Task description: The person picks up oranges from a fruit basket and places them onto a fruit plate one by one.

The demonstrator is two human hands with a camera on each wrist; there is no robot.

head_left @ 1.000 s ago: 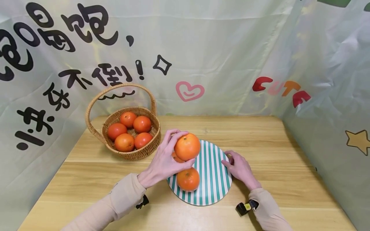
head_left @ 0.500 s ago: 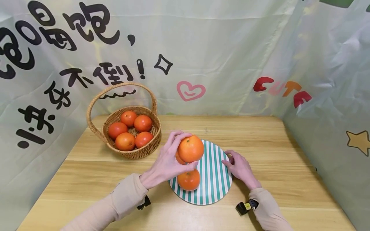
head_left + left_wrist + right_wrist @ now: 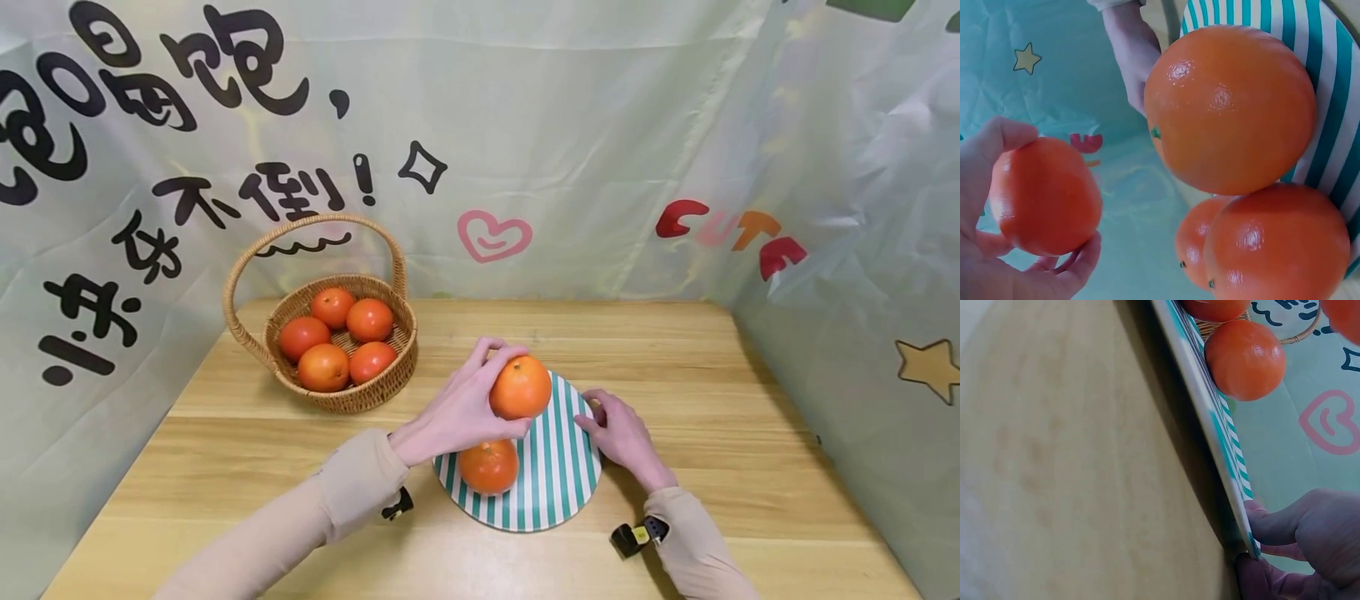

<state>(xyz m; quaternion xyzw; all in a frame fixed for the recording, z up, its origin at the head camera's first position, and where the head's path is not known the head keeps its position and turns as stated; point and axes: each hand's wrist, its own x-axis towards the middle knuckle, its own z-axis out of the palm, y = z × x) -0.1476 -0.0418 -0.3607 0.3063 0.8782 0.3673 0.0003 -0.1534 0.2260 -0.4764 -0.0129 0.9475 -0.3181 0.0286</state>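
My left hand (image 3: 472,408) grips an orange (image 3: 521,387) between thumb and fingers, above a round plate (image 3: 558,475) with green and white stripes. That held orange (image 3: 1047,197) hangs apart from the plate in the left wrist view. An orange (image 3: 488,468) rests on the plate's near left side. Left wrist view: a large orange (image 3: 1232,109) and two others (image 3: 1279,244) lie over there; my left hand covers some of them in the head view. At the plate's right rim, my right hand (image 3: 618,437) pinches the edge, thumb (image 3: 1275,525) above and fingers below.
A wicker basket (image 3: 408,354) with a tall handle stands at the back left of the wooden table (image 3: 660,350). Several orange-red fruits (image 3: 324,367) lie inside it. A printed cloth (image 3: 585,150) encloses the table at the back and sides.
My left hand has moved right over the plate with its orange, and now hides the orange that showed behind it. The right hand stays at the rim.
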